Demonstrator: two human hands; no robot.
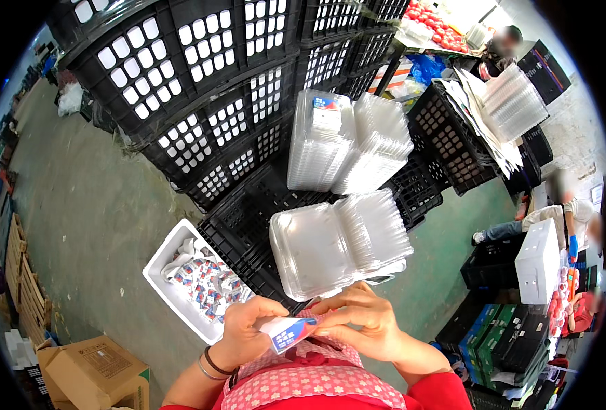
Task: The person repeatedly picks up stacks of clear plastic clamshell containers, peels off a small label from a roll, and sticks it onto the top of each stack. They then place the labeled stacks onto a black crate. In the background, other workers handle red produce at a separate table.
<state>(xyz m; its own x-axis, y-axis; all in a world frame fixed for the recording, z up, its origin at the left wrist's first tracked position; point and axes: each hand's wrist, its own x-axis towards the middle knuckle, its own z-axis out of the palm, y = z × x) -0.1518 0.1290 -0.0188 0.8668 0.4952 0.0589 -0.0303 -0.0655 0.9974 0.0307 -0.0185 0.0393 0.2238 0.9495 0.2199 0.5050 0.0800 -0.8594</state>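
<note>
Between my hands, close to my apron, is a small printed paper label (288,335) in blue, red and white. My left hand (251,328) grips its left end, and the fingertips of my right hand (359,320) pinch its right corner. Just beyond my hands, a stack of open clear plastic clamshell containers (310,246) rests on black plastic crates. Behind it stands a taller clamshell stack (321,159) with a similar label (327,114) on its top container. To the left, a white foam box (167,246) holds many loose labels (205,287).
Black ventilated crates (221,107) are piled high ahead. A cardboard box (95,371) lies at the lower left near wooden pallets (26,287). At right are another crate (446,128) with clamshells, stacked crates (503,338), a white foam box (537,261) and several people.
</note>
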